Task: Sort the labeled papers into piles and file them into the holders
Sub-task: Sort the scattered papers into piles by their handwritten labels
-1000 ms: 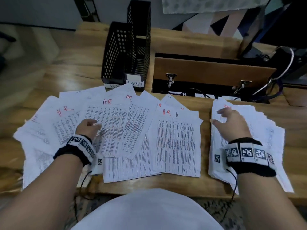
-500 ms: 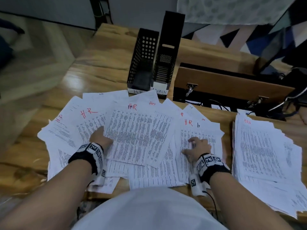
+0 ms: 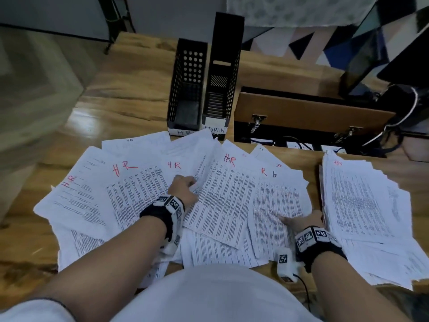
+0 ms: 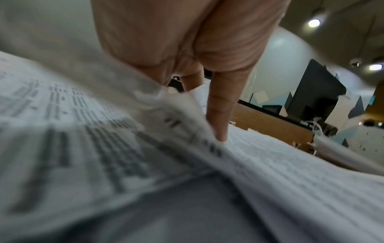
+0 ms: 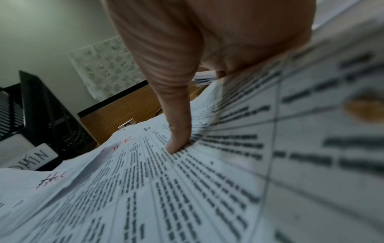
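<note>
Several printed sheets marked HR in red (image 3: 139, 191) lie fanned across the wooden desk (image 3: 130, 101). My left hand (image 3: 185, 187) is in the middle of the fan. Its thumb (image 4: 220, 131) presses a sheet, and a raised sheet edge runs against the palm and hides the fingers. My right hand (image 3: 299, 220) holds the fan's right edge, with the thumb (image 5: 178, 143) on top of a sheet (image 5: 187, 189) and the fingers hidden beneath. A separate stack (image 3: 362, 205) lies at the right. Two black holders stand behind, labelled HR (image 3: 185, 89) and ADMIN (image 3: 221, 77).
Behind the papers on the right, a raised wooden flap (image 3: 301, 112) covers a recess with cables. A dark monitor (image 3: 362, 66) and looped cords (image 3: 408, 117) sit at the back right. The desk's left edge drops to the floor (image 3: 34, 101).
My right hand left the right stack and came to the right edge of the HR fan. My left hand slid right to the middle sheets, where one edge now lifts.
</note>
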